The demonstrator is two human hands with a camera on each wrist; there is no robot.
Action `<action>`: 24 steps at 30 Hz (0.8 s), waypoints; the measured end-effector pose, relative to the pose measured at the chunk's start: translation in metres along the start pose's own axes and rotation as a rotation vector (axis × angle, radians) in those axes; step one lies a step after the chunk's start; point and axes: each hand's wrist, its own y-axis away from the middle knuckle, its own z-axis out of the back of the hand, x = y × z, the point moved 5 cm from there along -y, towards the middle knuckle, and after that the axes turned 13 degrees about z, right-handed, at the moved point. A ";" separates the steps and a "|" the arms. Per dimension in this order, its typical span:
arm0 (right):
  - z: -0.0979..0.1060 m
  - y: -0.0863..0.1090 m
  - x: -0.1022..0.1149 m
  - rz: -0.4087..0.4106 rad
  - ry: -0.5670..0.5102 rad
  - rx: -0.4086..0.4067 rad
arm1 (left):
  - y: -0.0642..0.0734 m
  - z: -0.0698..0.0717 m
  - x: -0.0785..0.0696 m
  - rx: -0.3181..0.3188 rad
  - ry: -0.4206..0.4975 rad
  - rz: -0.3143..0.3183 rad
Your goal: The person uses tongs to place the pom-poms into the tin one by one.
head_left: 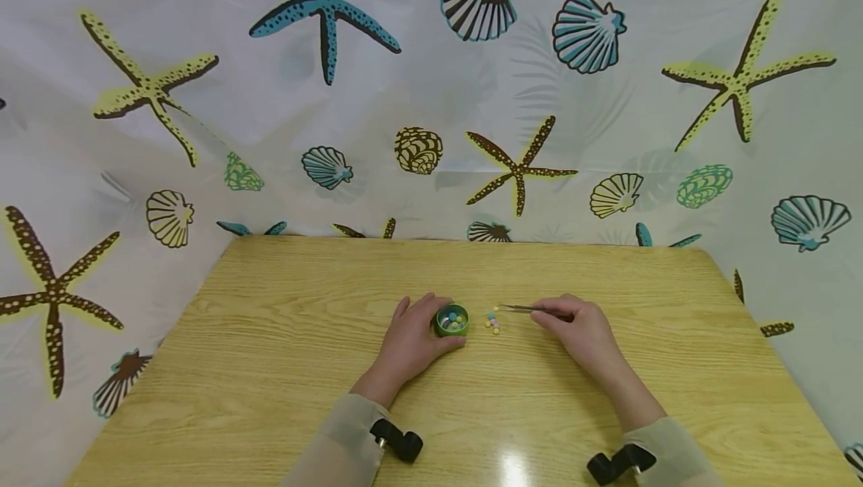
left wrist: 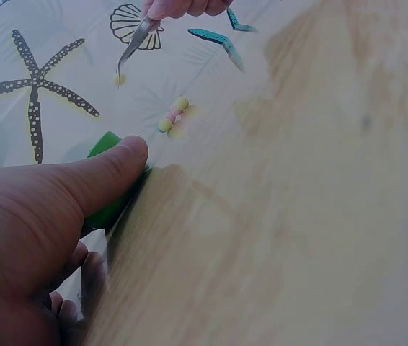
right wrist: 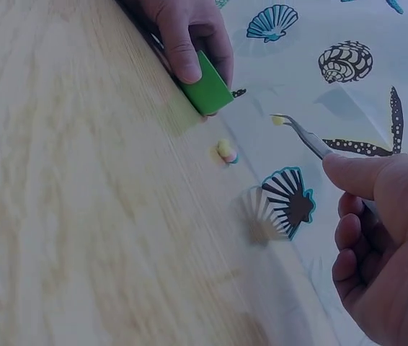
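Observation:
In the head view my left hand [head_left: 413, 339] holds a small round green container [right wrist: 208, 88] on the table, thumb on one side and fingers on the other. Several blue and yellow beads [head_left: 453, 320] lie inside it. My right hand [head_left: 585, 331] pinches metal tweezers [right wrist: 308, 137] with a bent tip. A single yellow bead [right wrist: 277, 120] sits at that tip, above the table in the right wrist view. Between container and tweezers, a small cluster of yellow, pink and blue beads [head_left: 495, 323] rests on the wood.
The wooden table [head_left: 283, 300] spreads around both hands. A white cloth [head_left: 377, 112] printed with starfish and shells hangs behind it and along the sides. Black wrist mounts [head_left: 399, 442] sit on both sleeves.

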 end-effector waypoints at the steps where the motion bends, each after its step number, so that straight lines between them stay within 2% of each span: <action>1: -0.001 0.000 0.002 0.007 -0.002 0.000 | 0.000 0.000 0.000 0.000 0.001 -0.001; 11: -0.010 -0.005 0.011 0.029 -0.038 0.012 | 0.000 -0.001 0.002 0.000 0.002 -0.006; 24: -0.025 -0.011 0.023 0.060 -0.021 0.017 | 0.000 -0.002 0.003 -0.006 0.001 -0.013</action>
